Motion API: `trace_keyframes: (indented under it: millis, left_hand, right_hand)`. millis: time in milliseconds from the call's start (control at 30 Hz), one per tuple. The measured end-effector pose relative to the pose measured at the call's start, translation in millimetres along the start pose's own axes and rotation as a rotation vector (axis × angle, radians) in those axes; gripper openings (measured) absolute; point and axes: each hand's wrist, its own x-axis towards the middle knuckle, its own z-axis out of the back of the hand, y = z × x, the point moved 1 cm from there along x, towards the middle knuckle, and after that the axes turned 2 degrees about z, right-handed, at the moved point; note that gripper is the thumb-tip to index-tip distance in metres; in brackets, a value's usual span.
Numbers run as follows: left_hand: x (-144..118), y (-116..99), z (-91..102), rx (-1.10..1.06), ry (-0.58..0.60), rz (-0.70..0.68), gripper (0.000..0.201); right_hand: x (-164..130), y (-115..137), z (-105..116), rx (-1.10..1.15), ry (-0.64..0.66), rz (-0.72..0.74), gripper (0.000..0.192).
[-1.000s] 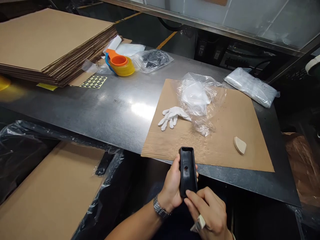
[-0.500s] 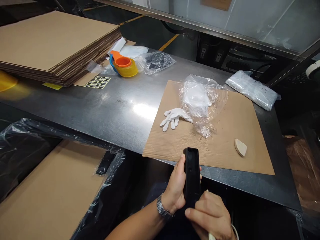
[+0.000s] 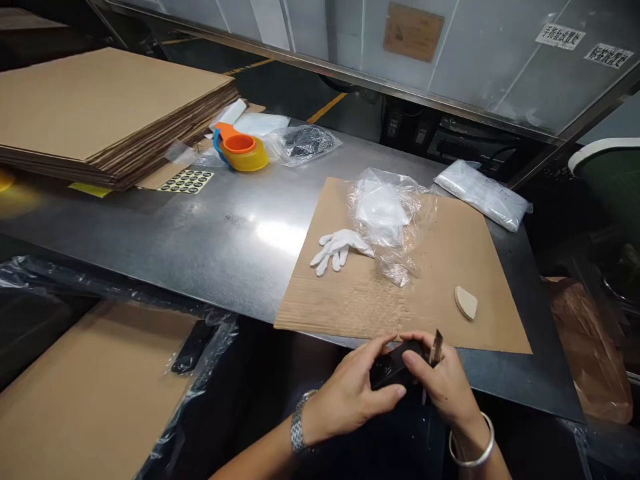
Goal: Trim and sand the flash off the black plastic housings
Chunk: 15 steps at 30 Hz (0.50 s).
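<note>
My left hand [image 3: 345, 390], a metal watch on its wrist, is closed around one end of a black plastic part [image 3: 397, 365] with a rounded recess. The part is held in front of the table's near edge. My right hand [image 3: 445, 383], with a bangle at the wrist, grips a utility knife [image 3: 437, 347]. Its blade points upward and its handle is mostly hidden by the fingers. The right thumb and fingers also touch the other end of the black part. Beyond the hands, a sheet of cardboard [image 3: 345, 307] lies on the metal table [image 3: 215, 247].
On the cardboard are a white glove [image 3: 340, 250], a clear plastic bag [image 3: 385, 207] with white contents and a beige wedge-shaped pad [image 3: 466, 303]. A tape dispenser [image 3: 240, 147] and a cardboard stack [image 3: 115, 107] stand left. A wrapped black piece [image 3: 194, 347] lies lower left.
The black part has been turned from upright to tilted, its end now facing left. My right hand has come up to it, and the knife blade now shows. The view has shifted.
</note>
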Motion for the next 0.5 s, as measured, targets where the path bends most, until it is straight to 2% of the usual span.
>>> trace_keyframes:
  millis: [33, 100, 167, 233, 367, 433, 500]
  left_hand:
    - [0.0, 0.9, 2.8, -0.018, 0.014, -0.004, 0.059]
    - [0.7, 3.6, 8.2, -0.163, -0.025, -0.001, 0.057]
    - [3.1, 7.4, 10.2, -0.400, -0.136, -0.011, 0.056]
    - [7.0, 10.7, 6.0, -0.639, -0.259, -0.043, 0.052]
    - [13.5, 9.6, -14.4, -0.972, -0.459, -0.017, 0.039]
    - [14.0, 5.2, -22.4, -1.089, -0.492, 0.042, 0.044]
    - [13.2, 0.6, -24.4, -1.156, -0.498, 0.091, 0.050]
  right_hand:
    - [0.3, -1.1, -1.8, 0.099, -0.059, -0.033, 0.037]
    - [-0.5, -3.6, -5.3, 0.297, -0.266, -0.081, 0.037]
    - [-2.4, -5.1, -9.8, 0.438, -0.477, -0.085, 0.037]
    - [-5.4, -6.2, -17.8, 0.500, -0.607, -0.055, 0.038]
    - [-17.4, -15.3, -47.5, 0.494, -0.655, 0.008, 0.042]
    - [-26.3, -23.3, -64.1, 0.447, -0.633, 0.007, 0.048]
    - [-35.2, -29.9, -75.7, 0.412, -0.546, -0.006, 0.059]
